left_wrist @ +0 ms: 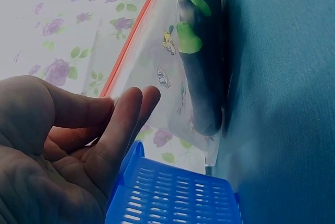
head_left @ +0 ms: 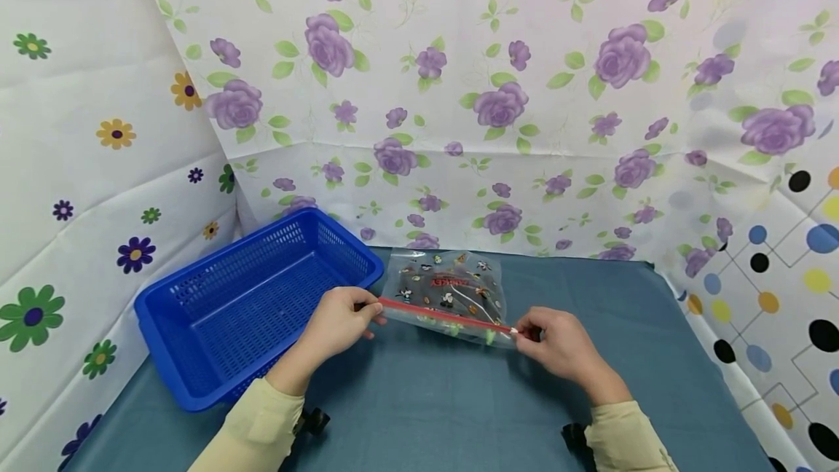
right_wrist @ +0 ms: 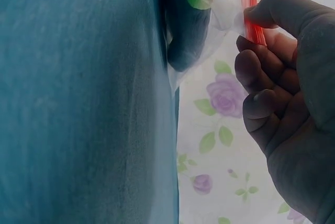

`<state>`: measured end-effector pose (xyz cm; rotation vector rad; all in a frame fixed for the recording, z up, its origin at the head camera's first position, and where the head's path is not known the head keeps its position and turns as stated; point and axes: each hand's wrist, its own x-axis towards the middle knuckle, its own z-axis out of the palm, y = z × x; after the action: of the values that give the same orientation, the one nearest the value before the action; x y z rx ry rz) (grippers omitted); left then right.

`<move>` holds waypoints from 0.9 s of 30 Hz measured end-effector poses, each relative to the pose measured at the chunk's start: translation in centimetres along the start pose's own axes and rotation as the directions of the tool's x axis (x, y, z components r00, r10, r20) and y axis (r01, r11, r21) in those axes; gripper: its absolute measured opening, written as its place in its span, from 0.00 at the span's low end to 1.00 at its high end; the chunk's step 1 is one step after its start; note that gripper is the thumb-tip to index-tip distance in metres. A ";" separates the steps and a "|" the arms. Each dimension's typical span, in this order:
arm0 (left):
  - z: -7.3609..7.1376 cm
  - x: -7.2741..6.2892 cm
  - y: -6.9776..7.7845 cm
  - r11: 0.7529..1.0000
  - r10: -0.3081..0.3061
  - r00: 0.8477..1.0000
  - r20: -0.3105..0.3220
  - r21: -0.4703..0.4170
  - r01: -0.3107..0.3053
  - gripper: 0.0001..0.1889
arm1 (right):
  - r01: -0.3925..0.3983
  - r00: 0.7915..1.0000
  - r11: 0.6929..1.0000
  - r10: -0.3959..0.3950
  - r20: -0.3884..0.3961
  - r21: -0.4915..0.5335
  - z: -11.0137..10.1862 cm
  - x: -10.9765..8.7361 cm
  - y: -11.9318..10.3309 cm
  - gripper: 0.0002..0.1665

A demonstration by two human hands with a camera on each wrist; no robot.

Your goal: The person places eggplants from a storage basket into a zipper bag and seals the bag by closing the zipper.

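Observation:
A clear zip bag (head_left: 452, 279) with small printed cartoon figures lies toward the back of the table, its red zip strip (head_left: 446, 314) facing me. Dark eggplants (left_wrist: 205, 88) with bright green caps are inside it, pressed along the table side. My left hand (head_left: 341, 323) pinches the left end of the red strip between thumb and finger, its other fingers loosely extended. At the strip's right end, by a small white tab, my right hand (head_left: 557, 341) pinches with thumb and index finger. The remaining fingers of that hand curl below the strip in the right wrist view.
To the left, a blue plastic basket (head_left: 149, 312) with slotted walls stands angled on the blue-green tablecloth (head_left: 432, 414), close beside my left hand. Flowered cloth (head_left: 452, 93) hangs behind the table, with patterned sheets on both sides.

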<state>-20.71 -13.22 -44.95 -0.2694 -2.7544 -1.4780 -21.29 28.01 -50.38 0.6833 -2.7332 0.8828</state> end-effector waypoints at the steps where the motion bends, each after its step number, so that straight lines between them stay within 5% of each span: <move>1: 0.0 0.0 0.0 1.000 -0.001 1.000 -0.002 0.004 0.001 0.08 | -0.005 1.000 1.000 0.005 0.001 0.000 0.0 0.0 0.0 0.14; 27: -0.3 -0.3 0.2 1.000 0.001 1.000 -0.004 0.006 -0.001 0.08 | -0.039 0.999 0.999 0.039 -0.009 0.008 -0.4 -0.3 0.3 0.11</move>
<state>-20.45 -13.39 -44.64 -0.2672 -2.7552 -1.4676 -21.17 28.62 -50.32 0.6275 -2.7449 0.9025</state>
